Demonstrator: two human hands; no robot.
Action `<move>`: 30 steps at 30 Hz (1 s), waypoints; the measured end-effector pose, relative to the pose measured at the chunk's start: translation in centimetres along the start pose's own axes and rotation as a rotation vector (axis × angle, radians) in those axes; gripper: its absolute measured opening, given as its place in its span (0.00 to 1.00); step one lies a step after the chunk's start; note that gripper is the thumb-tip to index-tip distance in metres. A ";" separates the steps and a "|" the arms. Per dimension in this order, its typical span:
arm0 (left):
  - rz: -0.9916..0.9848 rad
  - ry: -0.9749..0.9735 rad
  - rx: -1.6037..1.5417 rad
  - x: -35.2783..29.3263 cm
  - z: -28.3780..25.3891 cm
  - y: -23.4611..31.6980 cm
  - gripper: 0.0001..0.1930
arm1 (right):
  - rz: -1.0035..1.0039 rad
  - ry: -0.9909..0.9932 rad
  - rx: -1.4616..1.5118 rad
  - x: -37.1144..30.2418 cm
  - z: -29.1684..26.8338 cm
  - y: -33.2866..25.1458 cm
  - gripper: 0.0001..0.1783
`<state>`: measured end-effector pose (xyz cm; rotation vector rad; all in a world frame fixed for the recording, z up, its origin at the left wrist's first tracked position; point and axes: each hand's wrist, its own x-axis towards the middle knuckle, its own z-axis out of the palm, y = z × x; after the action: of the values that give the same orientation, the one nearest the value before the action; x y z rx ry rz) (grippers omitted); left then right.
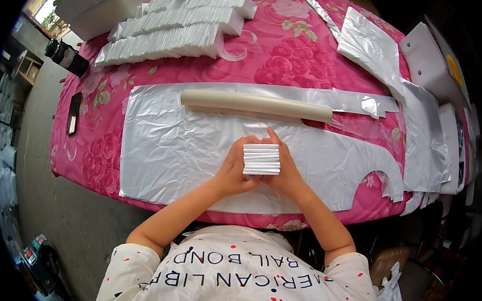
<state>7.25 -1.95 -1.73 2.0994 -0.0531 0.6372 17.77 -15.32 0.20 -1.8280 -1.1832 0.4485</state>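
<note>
Between my two hands is a small stack of folded white plastic packets (261, 160), its layered edges facing up. My left hand (232, 167) closes on its left side and my right hand (288, 172) on its right. Both hands are over a wide pile of flat white plastic sheets (163, 149), which has a curved cut-out at its right end. Just beyond the hands, a long beige tube (255, 104) lies across the sheets. Part of the stack's lower side is hidden by my fingers.
A pink flowered cloth (208, 69) covers the table. Rows of folded white packets (163, 45) stand at the far left, near a dark bottle (67, 57) and a phone (74, 113). More plastic sheets (369, 43) lie at right beside white boxes (431, 64).
</note>
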 end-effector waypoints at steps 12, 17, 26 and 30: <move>-0.020 -0.027 0.288 3.9 -2.8 3.6 0.25 | -0.162 -0.157 -0.387 3.4 -6.6 -5.5 0.41; -0.145 0.014 0.225 8.2 -5.9 3.1 0.25 | 0.021 -0.279 0.100 9.8 -8.2 -3.5 0.29; -0.481 0.100 0.344 18.9 -9.4 -5.2 0.21 | -0.082 -0.136 0.208 24.3 -7.3 2.9 0.34; -0.468 0.200 0.526 20.2 -9.3 -8.5 0.18 | -0.122 0.047 -0.019 24.8 -4.0 3.6 0.52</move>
<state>23.16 14.38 5.23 2.4062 0.7712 0.6091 34.34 3.59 3.28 -1.7611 -1.2629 0.3245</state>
